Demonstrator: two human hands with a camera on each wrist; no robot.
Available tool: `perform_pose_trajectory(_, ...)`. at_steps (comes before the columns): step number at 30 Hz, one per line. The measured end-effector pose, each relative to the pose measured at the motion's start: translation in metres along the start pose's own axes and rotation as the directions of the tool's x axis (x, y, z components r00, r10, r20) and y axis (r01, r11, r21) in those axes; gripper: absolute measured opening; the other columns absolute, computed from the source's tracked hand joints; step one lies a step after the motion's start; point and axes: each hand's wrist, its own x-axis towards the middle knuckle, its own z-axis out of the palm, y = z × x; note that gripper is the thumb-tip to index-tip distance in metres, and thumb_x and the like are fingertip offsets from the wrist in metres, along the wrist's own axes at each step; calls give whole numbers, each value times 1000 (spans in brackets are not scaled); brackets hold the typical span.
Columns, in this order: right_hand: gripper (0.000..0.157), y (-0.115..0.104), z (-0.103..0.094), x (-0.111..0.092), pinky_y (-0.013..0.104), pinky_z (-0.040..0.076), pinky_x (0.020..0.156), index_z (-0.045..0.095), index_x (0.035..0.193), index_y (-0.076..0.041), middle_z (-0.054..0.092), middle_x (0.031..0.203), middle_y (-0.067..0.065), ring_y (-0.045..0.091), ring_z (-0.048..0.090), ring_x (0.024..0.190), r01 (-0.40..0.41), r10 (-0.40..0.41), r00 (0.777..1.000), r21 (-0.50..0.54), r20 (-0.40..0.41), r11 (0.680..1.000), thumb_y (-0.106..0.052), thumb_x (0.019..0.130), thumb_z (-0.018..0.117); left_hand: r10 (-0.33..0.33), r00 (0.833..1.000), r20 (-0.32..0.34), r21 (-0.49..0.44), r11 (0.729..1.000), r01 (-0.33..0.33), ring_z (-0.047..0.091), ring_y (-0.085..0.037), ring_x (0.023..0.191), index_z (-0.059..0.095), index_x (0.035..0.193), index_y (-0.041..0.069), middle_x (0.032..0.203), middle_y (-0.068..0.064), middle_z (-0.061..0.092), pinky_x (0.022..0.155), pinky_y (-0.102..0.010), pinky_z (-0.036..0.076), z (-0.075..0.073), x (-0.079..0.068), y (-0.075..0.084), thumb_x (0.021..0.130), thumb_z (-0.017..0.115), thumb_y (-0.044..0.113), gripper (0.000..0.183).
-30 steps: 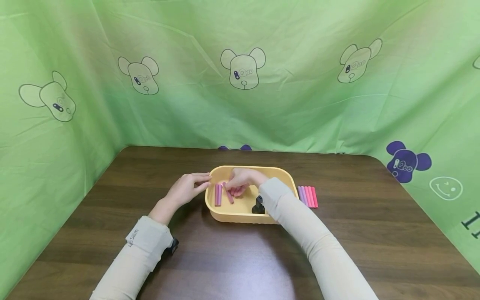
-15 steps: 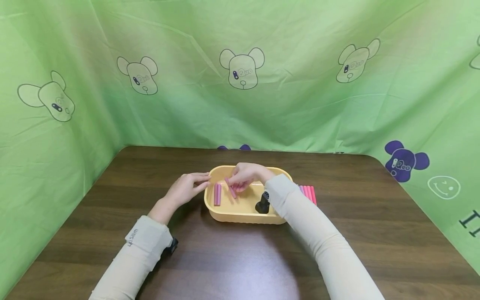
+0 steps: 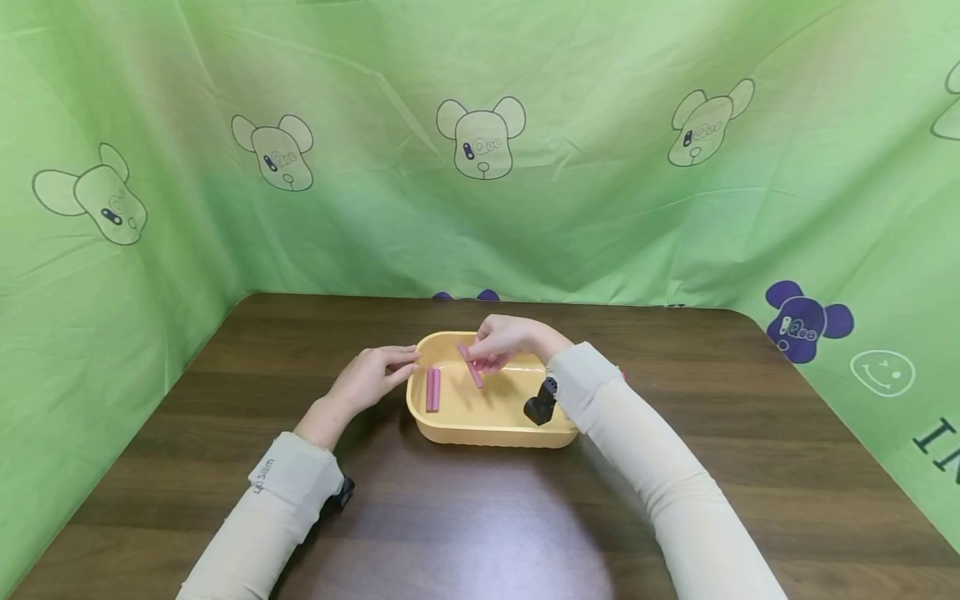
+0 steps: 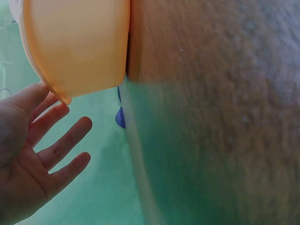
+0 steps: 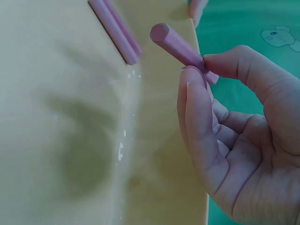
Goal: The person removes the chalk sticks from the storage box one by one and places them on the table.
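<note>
My right hand (image 3: 504,340) pinches a slim pink chalk-like stick (image 3: 471,367) between thumb and fingertips, above the yellow tub (image 3: 487,435). In the right wrist view this stick (image 5: 180,48) is round with a flat end and points away from the fingers. Two similar pinkish-purple sticks (image 3: 433,390) lie side by side on the tub floor at its left end. My left hand (image 3: 375,375) touches the tub's left rim with its fingertips. The left wrist view shows the left hand (image 4: 35,150) with fingers spread and the thumb at the tub's edge (image 4: 61,96).
The tub stands on a dark wooden table (image 3: 420,517). Right of it, a bit of a red-pink stick (image 3: 622,375) peeks out behind the right sleeve (image 3: 637,442). A green printed cloth (image 3: 360,208) hangs around the back and sides.
My right hand has lifted its stick off the tub floor and moved up and to the right. The right sleeve now hides most of the stick row beside the tub. My left hand stays put.
</note>
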Motion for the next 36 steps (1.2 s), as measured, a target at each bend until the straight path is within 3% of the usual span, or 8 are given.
perform_pose_trajectory(12, 20, 9, -13, -19, 18, 55, 62, 64, 89, 3, 61, 66, -1, 6, 59, 59, 28, -28, 1000, 16, -11, 999, -16, 90, 57, -17, 1000, 9, -2, 1000, 17, 55, -28, 122, 64, 120, 7, 128, -10, 60, 103, -45, 43, -1, -2, 1, 90, 61, 24, 35)
perform_pose_trajectory(22, 17, 18, -18, -30, 20, 54, 63, 63, 82, -2, 61, 64, -2, 7, 59, 60, 19, -19, 999, 9, -47, 1000, -16, 90, 56, -13, 1000, 16, -3, 1000, 13, 54, -29, 123, 64, 120, 6, 129, -11, 60, 103, -46, 43, -2, -2, 2, 91, 61, 23, 35)
perform_pose_trajectory(36, 18, 30, -23, -45, 21, 55, 64, 64, 85, -1, 61, 65, -2, 7, 59, 63, 27, -25, 998, 27, -61, 999, -17, 89, 56, -14, 1000, 13, -7, 1000, 14, 54, -29, 122, 63, 121, 5, 129, -11, 59, 103, -45, 43, -1, -2, 3, 90, 61, 23, 35)
